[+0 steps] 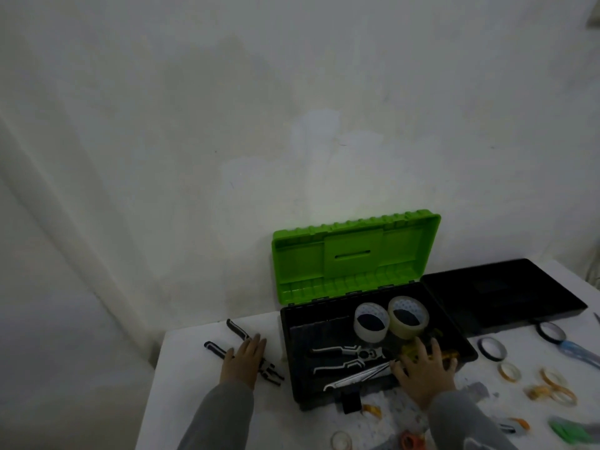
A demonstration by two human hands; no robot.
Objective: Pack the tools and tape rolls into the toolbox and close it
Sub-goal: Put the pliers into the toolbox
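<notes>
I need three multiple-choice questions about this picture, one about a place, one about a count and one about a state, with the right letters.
1. The pliers under the left hand lie: A) on the floor B) on the table, left of the toolbox C) inside it
2. How many large clear tape rolls stand in the toolbox? A) one B) two C) four
3. The green lid is: A) raised open B) shut C) taken off
Answers: 1 B, they lie on the white top beside the box's left wall. 2 B, two stand side by side at the back. 3 A, it stands upright behind the base.
</notes>
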